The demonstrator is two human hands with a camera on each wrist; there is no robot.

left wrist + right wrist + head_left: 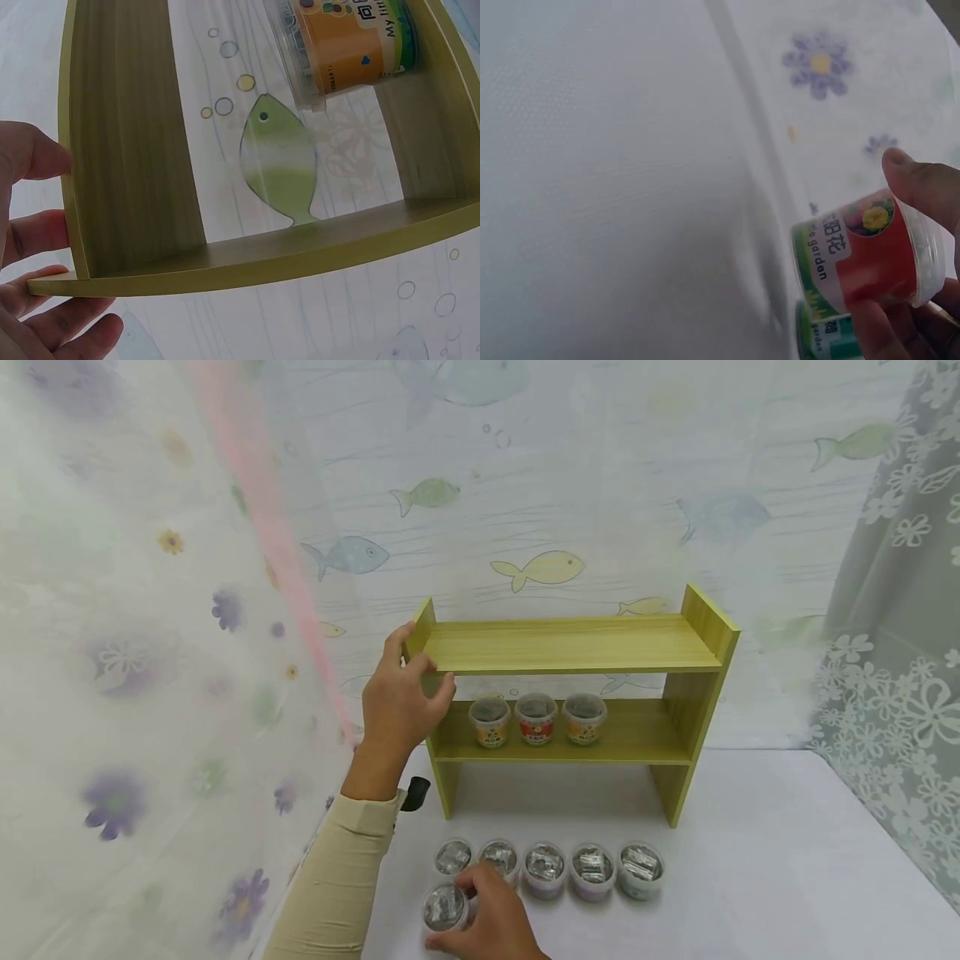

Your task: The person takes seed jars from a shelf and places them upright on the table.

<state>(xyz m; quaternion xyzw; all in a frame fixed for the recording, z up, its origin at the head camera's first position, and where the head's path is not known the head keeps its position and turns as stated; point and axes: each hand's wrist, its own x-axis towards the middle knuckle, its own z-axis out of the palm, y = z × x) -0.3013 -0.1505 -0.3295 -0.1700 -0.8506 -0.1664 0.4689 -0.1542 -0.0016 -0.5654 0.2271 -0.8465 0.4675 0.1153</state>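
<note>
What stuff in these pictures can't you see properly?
- Head view: what is inside the little tubs on the table is too small to tell.
- Head view: the right hand is cut off by the bottom edge.
- Right wrist view: the red tub has a blurred label, and fingers cover part of it.
- Left wrist view: the orange tub on the shelf is cut off by the top edge.

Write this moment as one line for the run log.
left hand: grips left end of shelf | right hand: holds front-left cup on table | lower shelf board: three cups | table row: five cups
</note>
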